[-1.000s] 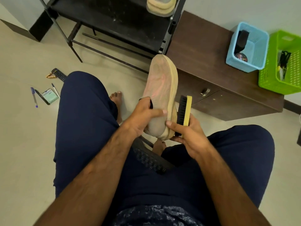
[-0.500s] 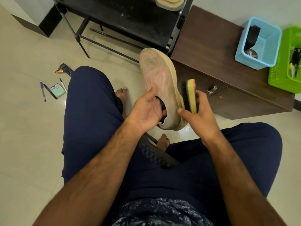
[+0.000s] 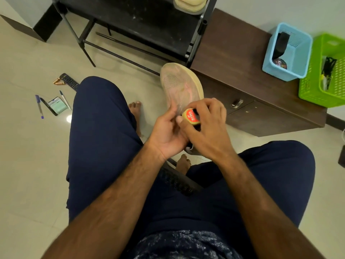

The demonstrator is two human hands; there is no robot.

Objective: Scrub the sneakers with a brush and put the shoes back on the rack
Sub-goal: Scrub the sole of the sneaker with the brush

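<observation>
A worn beige sneaker (image 3: 180, 85) with pink marks is held between my knees, toe pointing away from me. My left hand (image 3: 168, 134) grips its heel end from the left. My right hand (image 3: 204, 128) grips a yellow-backed brush (image 3: 190, 117) with a red label, pressed onto the sneaker's upper near the opening. The bristles are hidden under the brush and my fingers. A second beige shoe (image 3: 189, 3) sits on the black rack (image 3: 141, 21) at the top of the frame.
A dark wooden cabinet (image 3: 242, 71) stands right of the rack, bearing a blue basket (image 3: 288, 53) and a green basket (image 3: 324, 71). On the tiled floor at left lie a remote (image 3: 69, 81), pens and a small card. My bare feet rest below the sneaker.
The brush has moved from the sneaker's right side onto its upper, label now facing up. My left hand shifted lower around the heel. The sneaker turned so its upper faces me.
</observation>
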